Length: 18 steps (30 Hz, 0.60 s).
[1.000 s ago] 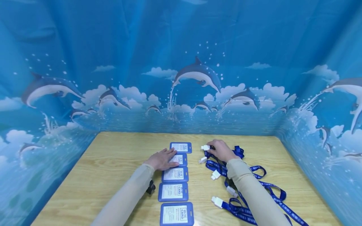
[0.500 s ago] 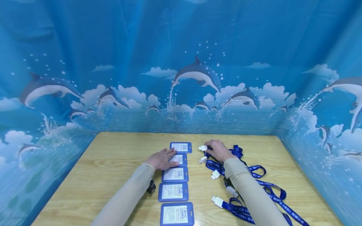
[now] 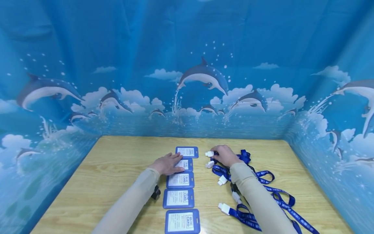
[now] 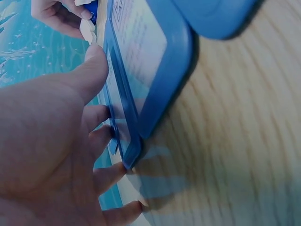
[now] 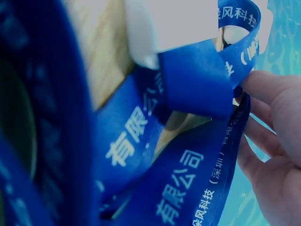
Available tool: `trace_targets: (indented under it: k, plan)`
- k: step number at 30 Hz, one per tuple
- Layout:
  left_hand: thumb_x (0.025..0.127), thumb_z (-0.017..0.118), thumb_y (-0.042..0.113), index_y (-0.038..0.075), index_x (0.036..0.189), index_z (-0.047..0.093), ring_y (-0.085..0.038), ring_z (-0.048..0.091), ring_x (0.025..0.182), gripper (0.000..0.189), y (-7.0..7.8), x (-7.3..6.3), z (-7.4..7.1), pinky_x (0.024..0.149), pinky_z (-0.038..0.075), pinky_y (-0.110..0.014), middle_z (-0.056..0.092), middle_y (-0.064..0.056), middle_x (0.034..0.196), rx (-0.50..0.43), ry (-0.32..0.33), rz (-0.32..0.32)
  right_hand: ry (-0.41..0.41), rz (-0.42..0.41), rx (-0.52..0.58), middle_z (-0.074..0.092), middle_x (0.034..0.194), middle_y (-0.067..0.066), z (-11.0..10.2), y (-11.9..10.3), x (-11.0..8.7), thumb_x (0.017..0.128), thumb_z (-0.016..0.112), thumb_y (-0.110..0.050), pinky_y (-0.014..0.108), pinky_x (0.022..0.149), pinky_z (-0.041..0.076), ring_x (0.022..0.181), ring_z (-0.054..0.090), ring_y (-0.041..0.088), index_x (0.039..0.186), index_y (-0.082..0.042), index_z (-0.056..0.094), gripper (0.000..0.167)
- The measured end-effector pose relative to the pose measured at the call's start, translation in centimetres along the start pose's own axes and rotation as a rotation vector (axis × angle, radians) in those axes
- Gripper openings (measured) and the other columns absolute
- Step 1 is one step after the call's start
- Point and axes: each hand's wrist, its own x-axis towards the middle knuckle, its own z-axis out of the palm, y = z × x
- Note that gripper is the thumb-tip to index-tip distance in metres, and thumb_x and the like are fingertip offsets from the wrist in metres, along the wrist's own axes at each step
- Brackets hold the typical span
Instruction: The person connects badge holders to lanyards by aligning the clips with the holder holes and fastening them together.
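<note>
L grip [image 3: 167, 164] on IDs [image 3: 187, 165], R [image 3: 226, 156] pinching lanyard [image 3: 209, 154]

Both arms [image 3: 258, 201], in long pale sleeves [image 3: 125, 203], extend forward, the hands apart. The left hand [image 3: 167, 164] lies palm down, fingers [image 4: 111, 176] spread and thumb [image 4: 91, 70] angled out; the right hand [image 3: 226, 156], back upward, curls its fingers in a pinch.
</note>
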Motion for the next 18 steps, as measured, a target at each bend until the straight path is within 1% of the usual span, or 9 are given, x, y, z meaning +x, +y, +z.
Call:
trace_targets:
  k: [5, 11, 15, 18]
  plan:
    - [0.097, 0.042, 0.069, 0.031, 0.161, 0.027, -0.030, 0.020, 0.156, 0.076, 0.08, 0.12, -0.02, 0.124, 0.027, -0.055, 0.019, 0.008, 0.169, 0.009, -0.002, -0.009, -0.020, 0.033, -0.014, 0.072, 0.122, 0.014, -0.02, -0.38, 0.34, 0.094, 0.073, -0.013, 0.048, 0.102, 0.054, 0.116, 0.066, 0.033, 0.124, -0.003, 0.070, 0.032]
    - [0.096, 0.045, 0.068, 0.033, 0.160, 0.028, -0.031, 0.019, 0.156, 0.075, 0.34, 0.26, 0.26, 0.123, 0.027, -0.058, 0.020, 0.009, 0.169, -0.012, -0.002, -0.022, -0.050, 0.069, -0.019, 0.072, 0.122, 0.013, 0.26, -0.62, 0.55, 0.095, 0.071, -0.013, 0.047, 0.101, 0.055, 0.116, 0.066, 0.032, 0.125, -0.004, 0.070, 0.031]
    - [0.096, 0.045, 0.069, 0.034, 0.160, 0.028, -0.032, 0.019, 0.156, 0.075, 0.55, 0.23, 0.27, 0.123, 0.025, -0.061, 0.020, 0.010, 0.169, -0.018, -0.001, -0.036, -0.060, 0.073, -0.026, 0.072, 0.123, 0.013, 0.24, -0.88, 0.67, 0.095, 0.071, -0.015, 0.046, 0.101, 0.055, 0.116, 0.066, 0.031, 0.125, -0.004, 0.070, 0.031]
    - [0.096, 0.043, 0.069, 0.034, 0.160, 0.028, -0.033, 0.019, 0.156, 0.075, 0.72, 0.25, 0.22, 0.122, 0.025, -0.063, 0.020, 0.010, 0.169, -0.016, 0.006, -0.029, -0.068, 0.072, -0.034, 0.072, 0.122, 0.013, 0.09, -1.00, 0.80, 0.096, 0.071, -0.015, 0.046, 0.101, 0.055, 0.116, 0.066, 0.031, 0.125, -0.005, 0.070, 0.031]
